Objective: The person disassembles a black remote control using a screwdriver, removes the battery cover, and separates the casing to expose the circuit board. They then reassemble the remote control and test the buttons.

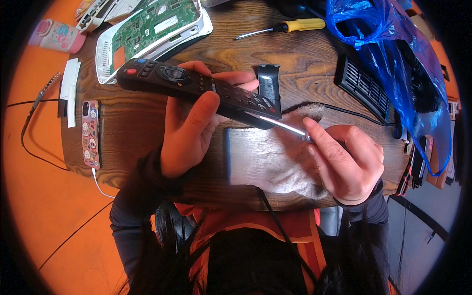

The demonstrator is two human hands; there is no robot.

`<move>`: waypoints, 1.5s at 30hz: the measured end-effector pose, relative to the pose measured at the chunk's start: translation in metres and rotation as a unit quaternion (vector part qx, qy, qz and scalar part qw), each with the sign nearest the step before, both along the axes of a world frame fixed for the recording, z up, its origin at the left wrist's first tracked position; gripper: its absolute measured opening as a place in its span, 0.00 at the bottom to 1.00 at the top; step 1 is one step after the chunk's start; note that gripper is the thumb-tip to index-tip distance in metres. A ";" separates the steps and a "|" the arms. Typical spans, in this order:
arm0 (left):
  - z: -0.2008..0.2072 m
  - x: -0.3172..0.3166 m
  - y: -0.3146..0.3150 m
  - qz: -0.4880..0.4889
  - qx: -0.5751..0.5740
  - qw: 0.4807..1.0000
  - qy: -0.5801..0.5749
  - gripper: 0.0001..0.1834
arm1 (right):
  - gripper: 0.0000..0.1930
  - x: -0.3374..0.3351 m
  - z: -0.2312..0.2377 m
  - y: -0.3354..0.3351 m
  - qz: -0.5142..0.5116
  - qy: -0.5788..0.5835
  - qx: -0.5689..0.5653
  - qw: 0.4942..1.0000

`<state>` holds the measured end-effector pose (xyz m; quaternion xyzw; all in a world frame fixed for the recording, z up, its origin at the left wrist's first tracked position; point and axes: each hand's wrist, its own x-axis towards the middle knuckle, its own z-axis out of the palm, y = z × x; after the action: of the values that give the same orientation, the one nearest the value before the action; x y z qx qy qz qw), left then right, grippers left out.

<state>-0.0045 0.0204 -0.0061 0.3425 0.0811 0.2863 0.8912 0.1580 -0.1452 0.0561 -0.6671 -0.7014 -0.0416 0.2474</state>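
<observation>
A black remote control (196, 87) with a red button is held at a tilt above the table, gripped by my left hand (189, 125), thumb on its near side and fingers behind it. My right hand (346, 160) is closed on a slim screwdriver (280, 124); its handle is mostly hidden in the fingers. The bright metal shaft points left, its tip at the seam on the remote's lower right end. Behind that end lies a black plastic cover (269, 83). Under my hands is a grey-white cloth (265, 160).
A white casing with a green circuit board (160, 27) stands at the far left. A yellow-handled screwdriver (302, 24) lies at the back. To the right are a black slotted panel (364, 86) and a blue plastic bag (393, 29). A phone (91, 132) with a charging cable lies left.
</observation>
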 end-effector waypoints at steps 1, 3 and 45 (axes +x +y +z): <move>0.000 0.000 0.000 0.007 0.017 1.000 0.014 0.22 | 0.21 0.000 -0.001 0.000 0.003 -0.008 0.003 1.000; -0.001 0.000 0.000 0.022 0.051 0.998 0.022 0.22 | 0.22 0.000 -0.001 0.000 0.008 -0.036 0.004 0.999; 0.003 0.002 0.017 0.085 0.047 0.985 0.140 0.08 | 0.21 -0.008 0.030 0.015 -0.026 -0.120 -0.090 0.988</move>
<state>-0.0028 0.0371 -0.0029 0.4129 0.2207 0.3139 0.8260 0.1498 -0.1304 0.0861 -0.6951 -0.7092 -0.0644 0.0988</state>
